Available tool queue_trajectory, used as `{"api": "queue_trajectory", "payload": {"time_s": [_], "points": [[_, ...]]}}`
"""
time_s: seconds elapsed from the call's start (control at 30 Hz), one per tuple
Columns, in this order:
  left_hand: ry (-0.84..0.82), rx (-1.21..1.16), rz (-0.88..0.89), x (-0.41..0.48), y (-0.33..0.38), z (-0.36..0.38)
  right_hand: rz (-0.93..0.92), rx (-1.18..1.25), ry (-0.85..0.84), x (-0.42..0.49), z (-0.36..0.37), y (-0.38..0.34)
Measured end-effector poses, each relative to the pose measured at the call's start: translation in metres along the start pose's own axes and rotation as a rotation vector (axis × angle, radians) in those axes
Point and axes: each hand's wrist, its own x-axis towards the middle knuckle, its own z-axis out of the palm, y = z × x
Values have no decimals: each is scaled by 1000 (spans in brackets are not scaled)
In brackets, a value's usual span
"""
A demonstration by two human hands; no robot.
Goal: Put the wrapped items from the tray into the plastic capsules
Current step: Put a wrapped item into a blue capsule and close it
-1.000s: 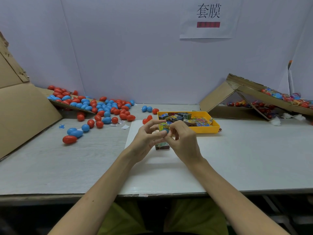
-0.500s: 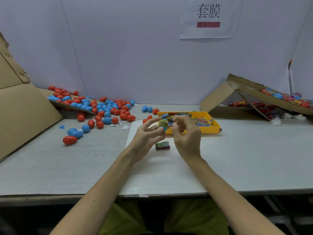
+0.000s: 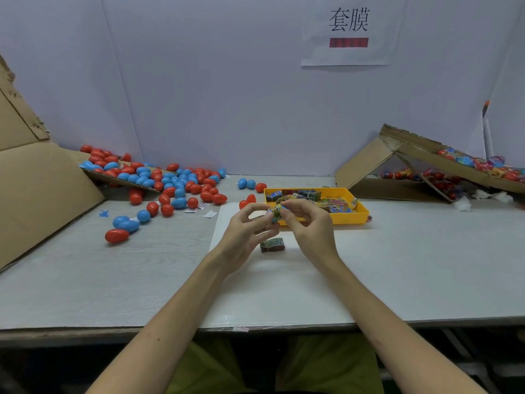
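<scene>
The left hand pinches a blue capsule, mostly hidden by its fingers. The right hand closes a fingertip grip on the wrapped item, which sits at the capsule's 12 o'clock. The push in probably runs toward 6 o'clock. The tray stands on the table at 2 o'clock.

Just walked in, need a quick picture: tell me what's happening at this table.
A person pinches a yellow wrapped item between left hand and right hand, in front of the yellow tray. Blue shows beneath it, perhaps a capsule half. A dark wrapped item lies on the white sheet below; loose red and blue capsules lie at left.
</scene>
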Motion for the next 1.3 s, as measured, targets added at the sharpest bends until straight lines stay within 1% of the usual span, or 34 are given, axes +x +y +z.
{"api": "queue_trajectory", "payload": {"time_s": [0.1,0.17,0.27,0.4,0.57,0.9,1.07,1.2,1.3], "points": [[29,-20,19,0,0,0,17,25,-15,1,0,2],[47,-44,22,1,1,0,42,40,-65,2,0,3],[60,-57,24,1,1,-2,131,145,-122,3,0,4],[69,-71,22,0,1,0,168,317,-120,3,-4,1],[76,-72,15,-1,3,2,232,416,-123,3,-5,-4],[52,-43,32,-3,4,3,326,541,-122,4,-7,-6],[98,31,95,-3,2,3,382,557,-159,4,-6,-4],[119,148,120,-3,0,3,382,560,-153,5,-8,-3],[124,184,125,-4,0,6,382,539,-158,5,-8,-2]]}}
